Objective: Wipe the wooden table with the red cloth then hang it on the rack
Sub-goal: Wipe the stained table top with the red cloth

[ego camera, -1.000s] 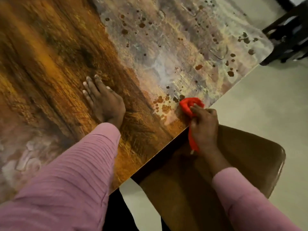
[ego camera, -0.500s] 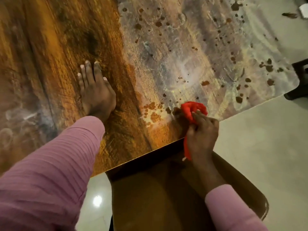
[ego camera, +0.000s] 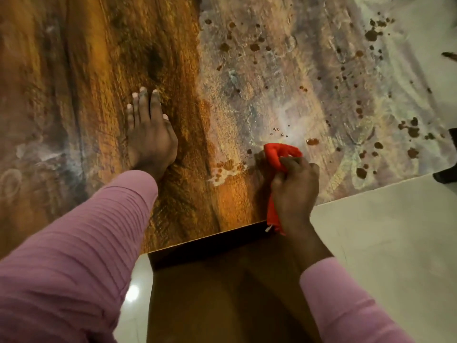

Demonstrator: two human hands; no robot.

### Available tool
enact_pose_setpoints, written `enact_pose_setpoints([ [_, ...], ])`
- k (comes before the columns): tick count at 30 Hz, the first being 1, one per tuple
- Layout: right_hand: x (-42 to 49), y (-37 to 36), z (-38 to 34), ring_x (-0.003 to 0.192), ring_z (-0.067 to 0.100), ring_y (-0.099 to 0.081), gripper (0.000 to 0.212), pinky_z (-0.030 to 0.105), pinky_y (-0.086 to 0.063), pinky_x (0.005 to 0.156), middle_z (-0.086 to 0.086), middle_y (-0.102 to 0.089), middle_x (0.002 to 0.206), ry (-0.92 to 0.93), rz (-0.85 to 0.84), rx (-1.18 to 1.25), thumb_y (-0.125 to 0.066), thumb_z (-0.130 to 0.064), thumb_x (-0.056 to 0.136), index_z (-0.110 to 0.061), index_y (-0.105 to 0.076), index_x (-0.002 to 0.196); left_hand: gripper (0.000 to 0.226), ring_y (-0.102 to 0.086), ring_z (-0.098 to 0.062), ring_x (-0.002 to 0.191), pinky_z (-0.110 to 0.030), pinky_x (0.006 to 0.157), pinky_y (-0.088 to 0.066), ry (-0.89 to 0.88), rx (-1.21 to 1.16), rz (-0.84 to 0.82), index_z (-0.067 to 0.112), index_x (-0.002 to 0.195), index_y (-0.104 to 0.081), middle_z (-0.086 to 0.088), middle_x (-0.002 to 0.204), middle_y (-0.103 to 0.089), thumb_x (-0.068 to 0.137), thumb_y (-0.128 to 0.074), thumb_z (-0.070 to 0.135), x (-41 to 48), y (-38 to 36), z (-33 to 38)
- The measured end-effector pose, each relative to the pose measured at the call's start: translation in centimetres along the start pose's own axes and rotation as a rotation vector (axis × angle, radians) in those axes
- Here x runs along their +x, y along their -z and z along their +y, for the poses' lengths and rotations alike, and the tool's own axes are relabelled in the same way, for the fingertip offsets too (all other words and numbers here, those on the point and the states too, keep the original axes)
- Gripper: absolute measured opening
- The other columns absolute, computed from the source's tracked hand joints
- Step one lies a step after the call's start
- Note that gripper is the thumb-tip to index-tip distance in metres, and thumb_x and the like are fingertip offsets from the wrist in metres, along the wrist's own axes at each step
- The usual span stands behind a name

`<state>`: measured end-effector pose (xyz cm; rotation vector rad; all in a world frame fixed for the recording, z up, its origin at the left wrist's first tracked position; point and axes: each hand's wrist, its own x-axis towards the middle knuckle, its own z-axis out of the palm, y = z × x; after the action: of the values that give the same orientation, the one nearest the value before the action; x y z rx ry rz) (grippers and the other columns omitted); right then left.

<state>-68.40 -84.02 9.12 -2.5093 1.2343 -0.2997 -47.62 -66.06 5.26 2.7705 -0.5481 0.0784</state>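
Note:
The wooden table point(ego camera: 94, 58) fills the upper view; its right part is pale and dotted with brown droplets point(ego camera: 371, 35). My right hand point(ego camera: 295, 191) grips the bunched red cloth point(ego camera: 279, 154) and presses it on the table near the front edge; a tail of the cloth hangs below my palm. A wet brown smear point(ego camera: 226, 169) lies just left of the cloth. My left hand point(ego camera: 149, 134) rests flat on the wood, fingers together, holding nothing. The rack is not in view.
A brown chair seat point(ego camera: 222, 298) sits directly below the table's front edge. Pale tiled floor point(ego camera: 395, 231) lies to the right and shows a light reflection at lower left. A dark furniture leg point(ego camera: 447, 173) pokes in at the right edge.
The view has swung left and down. My right hand with the cloth has moved slightly up onto the table from its edge. My left hand stays flat on the wood.

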Motion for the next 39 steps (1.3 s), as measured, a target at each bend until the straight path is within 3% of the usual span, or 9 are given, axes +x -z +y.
enact_pose_setpoints([
  [3,-3.0,-1.1,-4.1,0.109,0.025,-0.048,0.035,0.028,-0.033,0.099,-0.001,-0.063,0.119,0.041,-0.019,0.018,-0.066,-0.013,0.079,-0.019,-0.069,0.113,0.054,-0.011,-0.031,0.150,-0.041,0.123,-0.006,0.013,-0.008,-0.009,0.007,0.154,-0.019,-0.016,0.162,-0.017,0.102,-0.027,0.022,-0.1,0.1,-0.1],
  [7,-6.2,-1.9,-6.6,0.096,0.023,-0.054,0.037,0.030,-0.050,0.067,-0.001,-0.068,0.113,0.433,-0.176,0.080,-0.074,-0.014,0.073,-0.016,-0.071,0.110,0.055,-0.012,-0.031,0.150,-0.042,0.123,-0.006,0.012,-0.005,0.001,0.007,0.154,-0.020,-0.017,0.161,-0.018,0.102,-0.027,0.022,0.1,0.0,0.0],
  [9,-4.6,-1.3,-4.8,0.097,0.023,-0.055,0.036,0.031,-0.050,0.068,-0.001,-0.068,0.115,0.544,-0.188,0.019,-0.072,-0.017,0.076,-0.018,-0.070,0.112,0.055,-0.010,-0.030,0.150,-0.042,0.123,-0.005,0.022,-0.012,-0.012,0.007,0.154,-0.019,-0.017,0.161,-0.017,0.102,-0.026,0.023,0.1,0.1,0.0],
  [15,4.4,-0.3,-0.8,0.102,0.030,-0.053,0.037,0.029,-0.037,0.073,0.008,-0.063,0.116,-0.003,0.012,-0.076,-0.056,-0.011,0.082,-0.014,-0.066,0.117,0.054,-0.010,-0.030,0.150,-0.041,0.123,-0.005,0.003,-0.035,-0.032,0.007,0.154,-0.019,-0.017,0.161,-0.017,0.103,-0.025,0.023,-0.1,0.4,0.1],
  [20,-4.5,-1.3,-5.8,0.111,0.028,-0.050,0.040,0.040,-0.048,0.088,0.002,-0.062,0.122,0.124,-0.072,0.022,-0.065,-0.011,0.078,-0.018,-0.066,0.118,0.053,-0.012,-0.031,0.150,-0.043,0.123,-0.008,0.010,-0.057,-0.047,0.006,0.154,-0.020,-0.017,0.161,-0.019,0.103,-0.026,0.021,-0.2,0.6,0.2],
  [25,-3.0,-2.7,-6.7,0.097,0.021,-0.053,0.038,0.031,-0.052,0.065,0.002,-0.068,0.112,0.522,-0.144,0.009,-0.067,-0.012,0.074,-0.016,-0.070,0.112,0.054,-0.010,-0.029,0.151,-0.041,0.123,-0.006,0.024,-0.047,-0.049,0.008,0.154,-0.019,-0.016,0.162,-0.017,0.103,-0.027,0.022,0.0,0.5,0.0],
  [30,7.8,-2.4,-4.9,0.100,0.031,-0.050,0.037,0.036,-0.046,0.072,0.008,-0.064,0.116,0.091,0.011,-0.055,-0.057,-0.011,0.083,-0.016,-0.066,0.118,0.054,-0.006,-0.028,0.151,-0.037,0.122,0.000,0.037,-0.043,-0.043,0.008,0.155,-0.016,-0.015,0.163,-0.013,0.103,-0.026,0.022,0.1,0.1,-0.2],
  [33,7.0,-3.0,-7.7,0.102,0.028,-0.049,0.035,0.037,-0.044,0.086,0.004,-0.063,0.115,-0.015,0.013,-0.028,-0.059,-0.014,0.082,-0.019,-0.067,0.115,0.055,-0.005,-0.028,0.151,-0.036,0.122,0.002,0.048,-0.022,-0.059,0.009,0.155,-0.016,-0.015,0.163,-0.012,0.103,-0.026,0.022,0.3,-0.2,-0.4],
  [39,2.5,-4.2,-9.9,0.101,0.028,-0.054,0.037,0.034,-0.052,0.065,0.000,-0.064,0.117,0.571,-0.233,0.082,-0.066,-0.016,0.077,-0.018,-0.068,0.114,0.061,-0.008,-0.033,0.150,-0.046,0.123,-0.006,-0.007,0.052,-0.079,0.006,0.154,-0.019,-0.020,0.161,-0.016,0.096,-0.019,0.024,1.8,0.2,0.8],
])
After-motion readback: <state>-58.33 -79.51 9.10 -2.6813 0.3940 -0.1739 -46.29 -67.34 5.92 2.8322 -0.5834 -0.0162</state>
